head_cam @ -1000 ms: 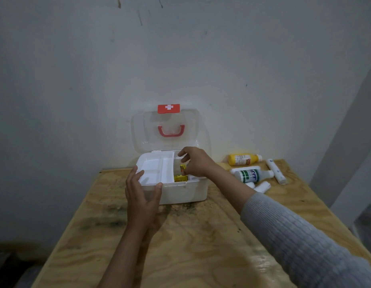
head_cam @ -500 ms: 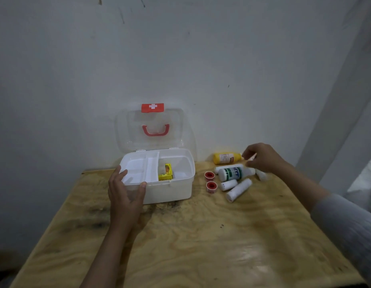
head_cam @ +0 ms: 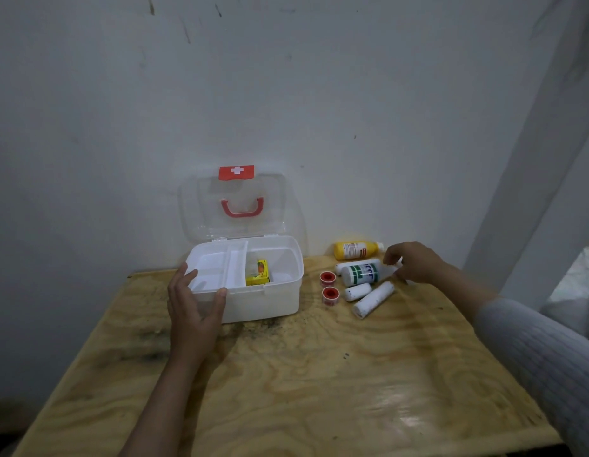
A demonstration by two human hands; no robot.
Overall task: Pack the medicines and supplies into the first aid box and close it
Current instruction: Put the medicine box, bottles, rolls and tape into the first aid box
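The white first aid box (head_cam: 270, 303) stands open on the wooden table, its clear lid (head_cam: 200, 206) leaning back against the wall. A small yellow box (head_cam: 258, 274) lies in its right compartment. My left hand (head_cam: 194, 308) grips the box's front left corner. To the right of the box lie a yellow bottle (head_cam: 355, 250), a white bottle with a green label (head_cam: 362, 273), two red tape rolls (head_cam: 327, 278), and two white bandage rolls (head_cam: 374, 299). My right hand (head_cam: 418, 263) curls over the white bottle's cap end; whether it grips it is unclear.
The table (head_cam: 319, 374) stands against a white wall, with its right edge near a white pillar (head_cam: 534, 159). Bare wood lies in front of the box and supplies. Another white tube (head_cam: 350, 263) lies behind the green-labelled bottle.
My right hand left the box, where it set down the small yellow box, and moved right to the supplies, now lowering over the white bottle's cap. My left hand stays on the box corner.
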